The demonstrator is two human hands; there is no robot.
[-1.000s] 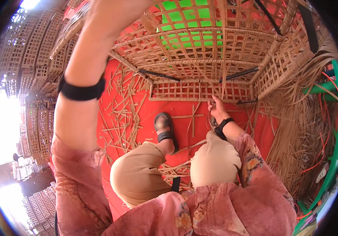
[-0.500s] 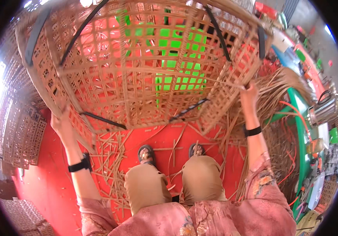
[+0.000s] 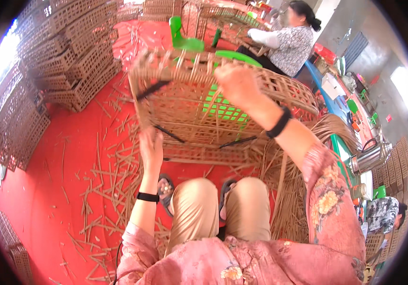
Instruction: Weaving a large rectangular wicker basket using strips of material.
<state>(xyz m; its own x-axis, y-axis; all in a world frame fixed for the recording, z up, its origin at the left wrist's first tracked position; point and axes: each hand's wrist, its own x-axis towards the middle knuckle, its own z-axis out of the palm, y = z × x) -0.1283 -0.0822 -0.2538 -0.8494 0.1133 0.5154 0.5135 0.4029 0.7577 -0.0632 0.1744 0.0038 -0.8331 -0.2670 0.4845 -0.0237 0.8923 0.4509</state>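
A large woven rattan basket (image 3: 185,111) with an open lattice stands tilted in front of my knees. Black strips (image 3: 170,133) cross its corners. My right hand (image 3: 238,84) is closed over the basket's far upper rim, somewhat smeared by motion. At the near left edge, my left hand (image 3: 151,148) holds the frame, its fingers partly hidden against the weave. Through the lattice shows part of a green plastic seat (image 3: 224,105).
Cut strips (image 3: 100,164) litter the red floor covering (image 3: 47,190). Stacked woven baskets (image 3: 78,61) line the left. Long strips (image 3: 287,199) lie in a bundle by my right knee. A co-worker (image 3: 284,50) sits beyond the basket; a metal kettle (image 3: 370,156) is at right.
The basket has turned and sits lower in view. My right hand has moved from its right side to the far rim; my left hand has shifted right along with it. The view now reaches farther ahead.
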